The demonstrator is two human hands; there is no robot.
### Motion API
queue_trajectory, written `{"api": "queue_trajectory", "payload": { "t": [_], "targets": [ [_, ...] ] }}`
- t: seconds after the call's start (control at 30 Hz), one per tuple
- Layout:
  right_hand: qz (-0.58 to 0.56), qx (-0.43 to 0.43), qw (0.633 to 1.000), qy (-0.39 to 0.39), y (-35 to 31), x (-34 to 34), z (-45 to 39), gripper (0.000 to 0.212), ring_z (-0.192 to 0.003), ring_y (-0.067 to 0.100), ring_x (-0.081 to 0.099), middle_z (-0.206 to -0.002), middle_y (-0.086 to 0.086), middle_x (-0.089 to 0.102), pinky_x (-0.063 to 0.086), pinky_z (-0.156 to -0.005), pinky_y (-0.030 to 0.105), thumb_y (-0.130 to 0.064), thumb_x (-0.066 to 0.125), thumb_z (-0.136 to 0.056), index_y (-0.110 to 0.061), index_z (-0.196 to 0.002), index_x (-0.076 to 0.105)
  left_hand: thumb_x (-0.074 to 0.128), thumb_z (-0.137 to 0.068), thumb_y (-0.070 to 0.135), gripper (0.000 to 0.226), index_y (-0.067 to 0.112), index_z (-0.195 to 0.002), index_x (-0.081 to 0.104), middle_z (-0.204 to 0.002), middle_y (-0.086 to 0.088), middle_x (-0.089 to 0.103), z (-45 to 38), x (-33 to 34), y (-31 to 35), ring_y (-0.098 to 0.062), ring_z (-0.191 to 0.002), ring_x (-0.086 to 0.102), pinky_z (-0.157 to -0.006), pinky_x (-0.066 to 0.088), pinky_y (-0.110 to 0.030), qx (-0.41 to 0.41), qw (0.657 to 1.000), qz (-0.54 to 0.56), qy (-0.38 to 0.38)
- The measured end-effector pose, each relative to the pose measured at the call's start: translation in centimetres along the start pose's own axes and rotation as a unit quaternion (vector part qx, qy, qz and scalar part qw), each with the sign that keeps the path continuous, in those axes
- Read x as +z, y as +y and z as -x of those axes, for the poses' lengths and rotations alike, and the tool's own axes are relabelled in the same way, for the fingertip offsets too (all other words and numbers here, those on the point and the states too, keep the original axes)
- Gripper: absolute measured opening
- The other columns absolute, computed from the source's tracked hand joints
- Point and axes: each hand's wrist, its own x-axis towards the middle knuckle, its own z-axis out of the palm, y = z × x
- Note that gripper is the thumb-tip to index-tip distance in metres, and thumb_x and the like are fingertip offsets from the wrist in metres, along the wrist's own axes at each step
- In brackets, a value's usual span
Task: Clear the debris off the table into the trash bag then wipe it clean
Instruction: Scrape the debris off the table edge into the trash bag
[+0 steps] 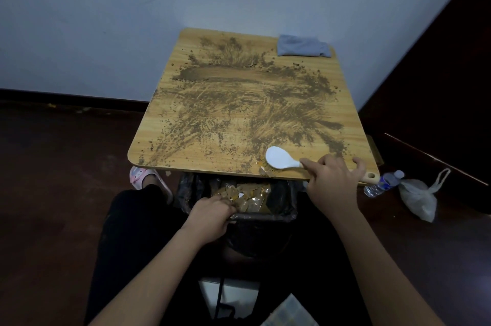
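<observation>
Your right hand, at the lower right of the frame, has its grip curled round the handle of a white plastic rice paddle, whose blade lies flat on the near edge of the pale wood-grain tabletop. Your left hand, lower centre, grips the rim of the black trash bag lining a bin tucked just under that edge. The debris comes in two kinds. Fine brown dirt is smeared and streaked over most of the tabletop; it looks light, loose and dry, so it should slide readily but will scatter if you sweep fast. A few tan paper scraps sit at the edge beside the paddle blade, with many more already lying in the bag; they look very light and may flutter past the opening. The paddle seems stiff and smooth, and holding it well back on the handle keeps the blade flat for long pulls. Keep the bag's mouth held open under the edge, since crumbs could fall to the dark floor. A folded grey cloth waits at the tabletop's far right corner, clear of the thickest dirt; sweep round it so it stays clean for wiping. To the lower right, on the floor, lie a clear plastic water bottle and a white plastic bag, out of the way.
</observation>
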Motion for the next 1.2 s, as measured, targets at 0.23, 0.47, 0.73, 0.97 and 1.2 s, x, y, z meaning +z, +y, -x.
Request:
{"api": "queue_trajectory", "payload": {
  "t": [0.23,0.47,0.73,0.97,1.2],
  "targets": [
    [-0.02,-0.02,0.999,0.016,-0.5,-0.2,0.8,0.036,-0.075,0.032,0.059,-0.077,0.008,0.063,0.023,-0.099,0.054,-0.001,0.067,-0.072,-0.024,-0.096,0.078,0.044,-0.089,0.021,0.03,0.025,-0.113,0.061,-0.121,0.008,0.058,0.0,0.1,0.0,-0.018,-0.117,0.049,-0.083,0.043,-0.031,-0.001,1.0,-0.011,-0.006],
    [-0.02,0.018,0.999,0.03,-0.1,0.0,-0.4,0.039,-0.079,0.031,0.057,-0.079,0.006,0.06,0.02,-0.098,0.05,0.001,0.065,-0.072,-0.026,-0.099,0.076,0.044,-0.091,0.022,0.029,0.025,-0.115,0.061,-0.121,0.006,0.057,0.0,0.0,-0.1,-0.018,-0.118,0.047,-0.086,0.043,-0.032,-0.002,1.0,-0.022,-0.016],
    [0.016,0.025,1.0,0.006,-1.6,0.6,-2.8,0.039,-0.091,0.03,0.056,-0.087,0.006,0.06,0.011,-0.101,0.046,-0.008,0.064,-0.076,-0.033,-0.104,0.073,0.043,-0.093,0.029,0.027,0.025,-0.112,0.061,-0.118,0.006,0.057,0.0,-0.2,-0.2,-0.017,-0.118,0.047,-0.085,0.042,-0.031,-0.005,0.999,-0.025,-0.021],
    [0.013,-0.015,0.999,0.033,-2.5,0.4,-2.3,0.038,-0.079,0.031,0.06,-0.079,0.009,0.061,0.014,-0.1,0.046,-0.001,0.07,-0.066,-0.026,-0.094,0.077,0.044,-0.092,0.027,0.027,0.025,-0.114,0.061,-0.119,0.006,0.057,0.1,0.0,-0.5,-0.017,-0.117,0.046,-0.085,0.042,-0.032,-0.006,1.0,-0.019,-0.021],
    [-0.003,-0.062,0.995,0.079,-2.1,0.2,-0.8,0.038,-0.067,0.03,0.059,-0.07,0.008,0.059,0.026,-0.097,0.055,0.003,0.071,-0.059,-0.022,-0.086,0.078,0.044,-0.092,0.026,0.028,0.025,-0.115,0.06,-0.119,0.006,0.057,0.1,0.2,-0.4,-0.018,-0.117,0.047,-0.086,0.042,-0.032,-0.007,1.0,-0.02,-0.023]
  ]
}}
